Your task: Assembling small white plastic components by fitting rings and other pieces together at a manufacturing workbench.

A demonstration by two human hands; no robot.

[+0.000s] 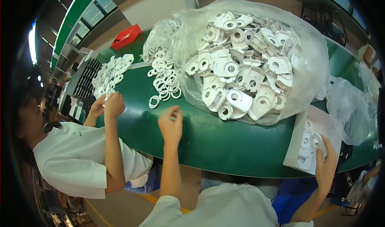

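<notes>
Right hand (329, 158) pinches a round white part (316, 140) at its fingertips.
Left hand (171, 126) half-curled, grip unclear; white rings (162, 67) beyond.

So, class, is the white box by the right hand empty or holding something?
Holding something: several white parts show inside the box, beside the right hand. Whether it is full, I cannot tell.

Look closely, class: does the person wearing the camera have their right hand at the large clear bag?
No, the right hand is at the white box, to the lower right of the large clear bag.
</notes>
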